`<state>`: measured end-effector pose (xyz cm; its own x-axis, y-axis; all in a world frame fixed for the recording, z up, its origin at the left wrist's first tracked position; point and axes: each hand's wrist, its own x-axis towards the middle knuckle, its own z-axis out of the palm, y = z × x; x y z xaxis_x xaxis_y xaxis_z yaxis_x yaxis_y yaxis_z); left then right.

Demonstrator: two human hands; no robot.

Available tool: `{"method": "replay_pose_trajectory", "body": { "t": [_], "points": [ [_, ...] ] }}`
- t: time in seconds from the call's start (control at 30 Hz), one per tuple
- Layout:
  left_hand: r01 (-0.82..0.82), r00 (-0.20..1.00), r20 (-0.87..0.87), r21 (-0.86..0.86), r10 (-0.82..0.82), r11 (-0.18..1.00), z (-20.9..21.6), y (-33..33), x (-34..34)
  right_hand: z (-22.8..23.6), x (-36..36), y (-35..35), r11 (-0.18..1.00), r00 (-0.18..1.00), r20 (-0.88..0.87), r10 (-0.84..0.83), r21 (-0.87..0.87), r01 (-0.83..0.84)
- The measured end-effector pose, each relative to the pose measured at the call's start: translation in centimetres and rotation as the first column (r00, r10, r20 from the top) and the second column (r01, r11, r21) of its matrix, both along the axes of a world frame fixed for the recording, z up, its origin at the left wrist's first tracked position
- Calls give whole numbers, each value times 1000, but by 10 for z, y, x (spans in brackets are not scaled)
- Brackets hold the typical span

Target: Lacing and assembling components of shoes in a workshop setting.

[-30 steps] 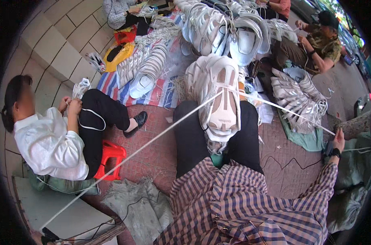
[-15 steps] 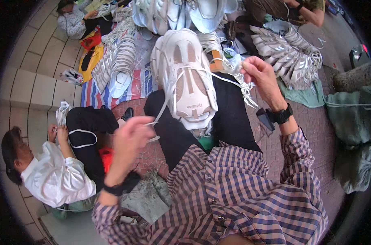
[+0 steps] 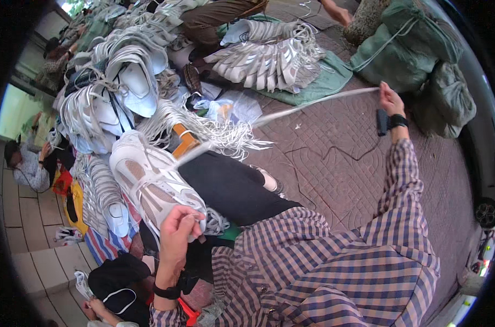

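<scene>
A stack of white and beige shoe uppers [image 3: 152, 177] lies tilted across my lap, with laces through the top one. From it a white shoelace [image 3: 307, 103] runs taut, smeared by motion, to my right hand [image 3: 390, 100]. My right hand is stretched far out to the right and pinches the lace near its end. By the near end of the stack, my left hand [image 3: 176, 231] is closed in a pinch. Whatever lies between its fingertips is hidden or too small to make out.
Piles of shoe uppers [image 3: 133, 90] stand ahead, beside a bundle of loose white laces [image 3: 220, 128] and an orange-brown block [image 3: 185, 140]. More uppers [image 3: 269, 68] lie on a green sheet [image 3: 326, 82]. Green sacks [image 3: 403, 52] stand at the far right. Other people sit working at the left.
The view has turned to the right. My right hand has swung far out to the right, drawing the lace long. My left hand has moved in beside the stack's near end.
</scene>
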<state>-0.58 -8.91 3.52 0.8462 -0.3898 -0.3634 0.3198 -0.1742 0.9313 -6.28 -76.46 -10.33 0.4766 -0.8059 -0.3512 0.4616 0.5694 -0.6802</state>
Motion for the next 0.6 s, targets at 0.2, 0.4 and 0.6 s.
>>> {"method": "replay_pose_trajectory", "body": {
  "t": [0.2, 0.4, 0.6],
  "points": [
    [257, 966, -65, 204, -249, 945, -8, -12, -5, -32, -55, 8, 724, 949, -232, 215, -614, -314],
    [91, 995, 16, 155, -94, 984, -2, 19, -19, -34, 23, 221, 540, 553, -691, 466, -272, -796],
    [-273, 665, 712, 512, -225, 814, 28, 29, 2, 57, 124, 445, -75, 314, -533, 786, -586, -807]
  ]
}}
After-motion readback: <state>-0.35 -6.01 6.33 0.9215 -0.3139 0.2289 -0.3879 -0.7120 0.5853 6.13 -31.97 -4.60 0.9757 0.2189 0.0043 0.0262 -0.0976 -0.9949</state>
